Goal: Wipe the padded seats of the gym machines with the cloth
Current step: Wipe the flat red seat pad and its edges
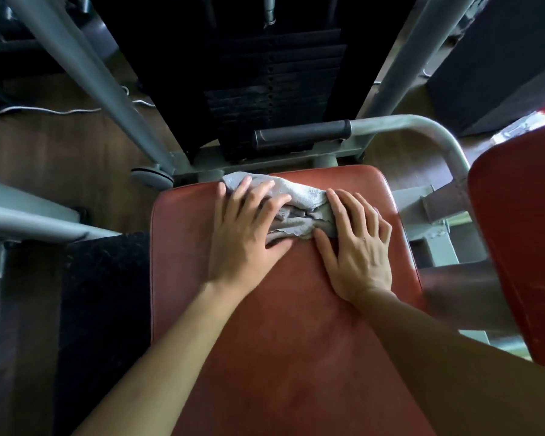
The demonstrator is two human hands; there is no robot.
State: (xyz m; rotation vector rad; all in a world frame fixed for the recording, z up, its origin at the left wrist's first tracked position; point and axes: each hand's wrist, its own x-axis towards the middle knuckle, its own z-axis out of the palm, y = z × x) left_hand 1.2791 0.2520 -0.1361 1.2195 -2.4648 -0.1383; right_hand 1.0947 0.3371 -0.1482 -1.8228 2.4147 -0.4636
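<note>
Cloth (pixel 299 199), grey & bunched, lies at the far end of the red padded seat (pixel 280 325), close to the back edge, w/ its left corner reaching the seat's rim. Left hand (pixel 249 228) lies flat on the cloth's left part, fingers straight & fanned apart, thumb out along the cloth's near edge, heel of palm on bare vinyl. Right hand (pixel 356 247) is flat too, fingers spread, tips on the cloth's right end, thumb against its near-right corner, rest of the palm on the seat. Neither hand pinches the fabric; both press down w/ open palms. Forearms bare, coming in from the bottom of the view. Beyond the seat: black foam grip (pixel 299 135) on a grey bar, then the dark weight stack (pixel 274 89) btwn two slanted grey frame tubes (pixel 85 73). On the right, a 2nd red pad (pixel 523 231), apart from the seat. Black mat (pixel 101 309) just beside the seat on the left; wood floor (pixel 60 146) w/ a white cable (pixel 44 111) farther off.
</note>
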